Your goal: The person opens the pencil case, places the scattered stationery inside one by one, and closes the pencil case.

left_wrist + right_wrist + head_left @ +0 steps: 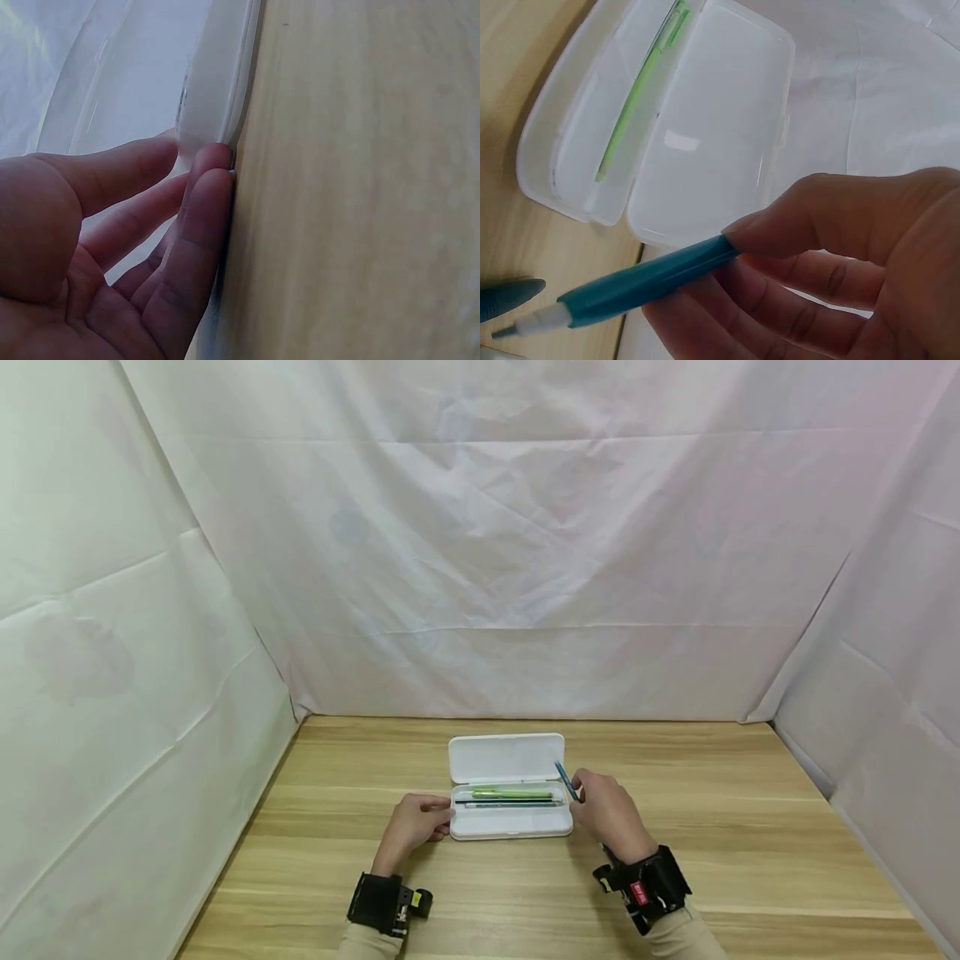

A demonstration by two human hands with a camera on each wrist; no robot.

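Note:
A white pencil case (507, 787) lies open on the wooden table (750, 860), lid tipped back toward the far side. A green pen (513, 793) and a darker pen (510, 804) lie in its tray; the green pen (641, 82) also shows in the right wrist view. My left hand (414, 825) rests straight fingertips (214, 169) against the case's left end (217, 97). At the case's right end my right hand (606, 810) pinches a teal pen (566, 779), its tip pointing up and away. In the right wrist view the teal pen (641, 281) sits between thumb and fingers.
White cloth walls (480, 568) close in the table on the left, back and right. A dark pointed object (510, 296) lies on the table at the lower left of the right wrist view. Both wrists carry black camera straps (645, 885).

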